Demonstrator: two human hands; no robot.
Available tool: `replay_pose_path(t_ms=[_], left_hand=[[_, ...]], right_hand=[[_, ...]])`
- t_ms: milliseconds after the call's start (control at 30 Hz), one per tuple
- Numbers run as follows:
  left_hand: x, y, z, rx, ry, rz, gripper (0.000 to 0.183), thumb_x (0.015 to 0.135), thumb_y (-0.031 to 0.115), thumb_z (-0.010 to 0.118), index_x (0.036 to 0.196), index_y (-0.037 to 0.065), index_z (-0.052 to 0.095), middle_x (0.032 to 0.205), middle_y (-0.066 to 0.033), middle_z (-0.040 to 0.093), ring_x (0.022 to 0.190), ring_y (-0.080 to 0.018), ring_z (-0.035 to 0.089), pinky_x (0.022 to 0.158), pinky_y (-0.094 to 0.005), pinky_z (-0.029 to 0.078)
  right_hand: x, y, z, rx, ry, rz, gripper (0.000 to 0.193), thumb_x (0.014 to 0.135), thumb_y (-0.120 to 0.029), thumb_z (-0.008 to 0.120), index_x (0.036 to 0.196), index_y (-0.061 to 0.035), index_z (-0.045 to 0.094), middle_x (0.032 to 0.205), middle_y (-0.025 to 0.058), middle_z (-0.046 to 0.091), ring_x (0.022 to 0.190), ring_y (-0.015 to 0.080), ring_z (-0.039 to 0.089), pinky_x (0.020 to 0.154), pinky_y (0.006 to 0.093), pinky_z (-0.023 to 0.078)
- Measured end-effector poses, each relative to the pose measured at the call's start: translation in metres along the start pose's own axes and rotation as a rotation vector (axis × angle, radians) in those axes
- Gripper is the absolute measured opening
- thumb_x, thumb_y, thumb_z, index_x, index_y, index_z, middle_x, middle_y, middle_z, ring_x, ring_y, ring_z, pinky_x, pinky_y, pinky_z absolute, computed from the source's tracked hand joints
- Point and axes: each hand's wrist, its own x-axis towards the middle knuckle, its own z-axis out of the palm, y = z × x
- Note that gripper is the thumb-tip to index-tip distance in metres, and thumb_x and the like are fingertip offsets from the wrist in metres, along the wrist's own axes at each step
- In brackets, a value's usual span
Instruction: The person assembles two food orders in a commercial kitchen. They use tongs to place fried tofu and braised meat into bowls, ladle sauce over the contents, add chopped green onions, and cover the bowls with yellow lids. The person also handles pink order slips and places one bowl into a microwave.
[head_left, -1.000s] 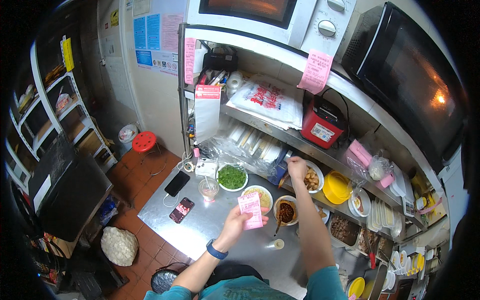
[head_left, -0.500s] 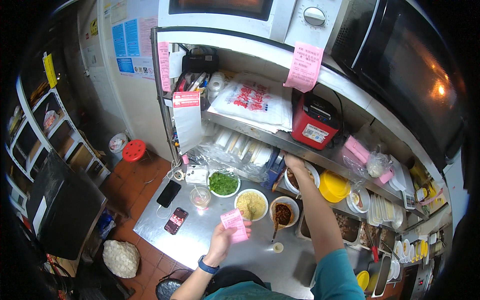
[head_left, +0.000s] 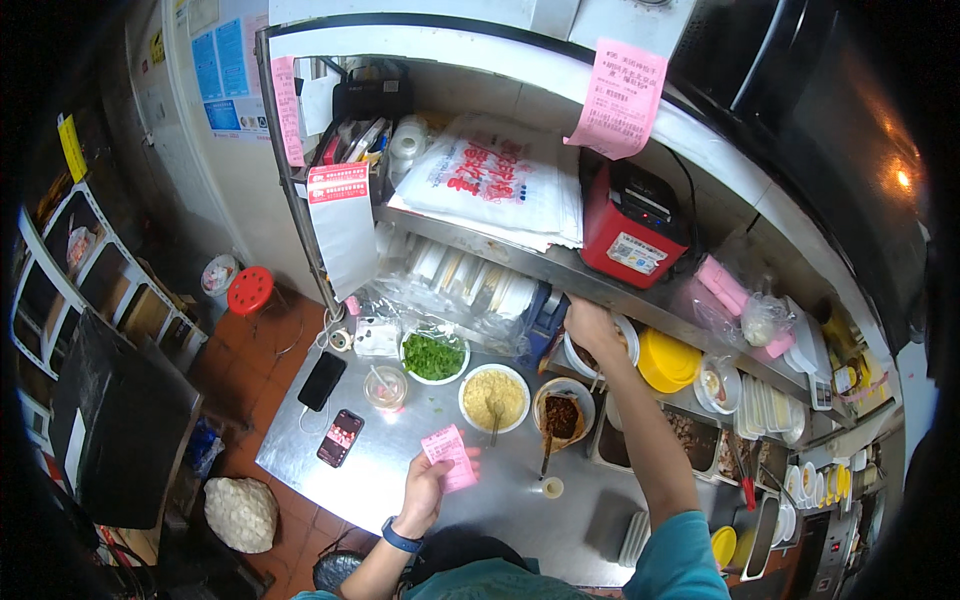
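A pink paper slip (head_left: 452, 460) is pinched between the thumb and fingers of my left hand (head_left: 423, 490), held above the near part of the steel counter. My right hand (head_left: 591, 327) reaches under the shelf, beside a dark blue box-like thing (head_left: 546, 320) and a white bowl (head_left: 625, 347) of brown food. Its fingertips are hidden under the shelf edge, so what they touch does not show. In front stand a bowl of chopped greens (head_left: 434, 357), a bowl of minced garlic-like food (head_left: 482, 390) with a spoon, and a bowl of dark chili sauce (head_left: 562, 413) with a spoon.
Two phones, one a dark phone (head_left: 322, 381), lie at the counter's left beside a plastic cup (head_left: 385, 387). The steel shelf (head_left: 480, 236) overhangs the counter, holding plastic bags (head_left: 500, 175) and a red printer (head_left: 635, 225). Food trays (head_left: 690, 445) stand right; a red stool (head_left: 250, 290) is left.
The view has shifted a little. My left hand with the pink slip has drawn slightly left and lower. My right arm still reaches to the same spot under the shelf.
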Motion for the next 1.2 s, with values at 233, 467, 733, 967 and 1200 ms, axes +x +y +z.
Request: replay_pose_path(t_ms=[233, 467, 733, 967, 1200], left_hand=[[0.003, -0.004, -0.006, 0.013, -0.022, 0.003, 0.053, 0.091, -0.006, 0.039, 0.143, -0.004, 0.046, 0.122, -0.024, 0.067, 0.102, -0.0304, 0.07, 0.091, -0.0416, 0.058], [0.002, -0.002, -0.002, 0.014, -0.023, -0.013, 0.052, 0.091, -0.006, 0.039, 0.143, -0.003, 0.044, 0.123, -0.0231, 0.066, 0.1, -0.0311, 0.071, 0.088, -0.0426, 0.06], [-0.001, 0.02, 0.02, 0.015, -0.112, 0.027, 0.056, 0.09, -0.008, 0.038, 0.145, -0.002, 0.037, 0.134, -0.0242, 0.059, 0.105, -0.0365, 0.069, 0.085, -0.0476, 0.062], [0.004, 0.035, 0.042, -0.001, -0.21, 0.014, 0.061, 0.086, -0.011, 0.037, 0.146, -0.001, 0.036, 0.137, -0.0239, 0.057, 0.109, -0.0362, 0.068, 0.086, -0.0455, 0.062], [-0.004, 0.041, 0.053, 0.08, -0.301, -0.009, 0.074, 0.08, -0.016, 0.036, 0.151, 0.001, 0.033, 0.141, -0.0228, 0.054, 0.109, -0.0356, 0.068, 0.087, -0.0434, 0.062]], right_hand=[[-0.001, -0.002, 0.007, -0.015, 0.076, -0.065, 0.049, 0.091, -0.032, 0.068, 0.135, -0.0113, 0.06, 0.13, 0.0259, 0.06, 0.115, 0.0444, 0.06, 0.1, 0.0476, 0.048], [0.01, -0.002, 0.035, 0.026, 0.472, -0.079, 0.024, 0.092, -0.028, 0.069, 0.098, -0.0056, 0.075, 0.097, 0.0206, 0.072, 0.088, 0.0426, 0.067, 0.081, 0.0473, 0.053], [-0.058, -0.06, -0.024, 0.173, 0.417, -0.306, 0.01, 0.079, -0.012, 0.077, 0.078, -0.0041, 0.072, 0.081, 0.0119, 0.064, 0.082, 0.0331, 0.061, 0.072, 0.0437, 0.051], [-0.088, -0.07, -0.009, -0.107, 0.344, -0.549, 0.015, 0.075, -0.014, 0.074, 0.08, -0.0015, 0.066, 0.087, 0.0093, 0.056, 0.092, 0.0271, 0.055, 0.075, 0.0356, 0.051], [-0.089, -0.046, -0.021, -0.273, 0.228, -0.705, 0.008, 0.075, -0.009, 0.066, 0.079, -0.0027, 0.063, 0.087, 0.0102, 0.054, 0.092, 0.0271, 0.056, 0.075, 0.0375, 0.05]])
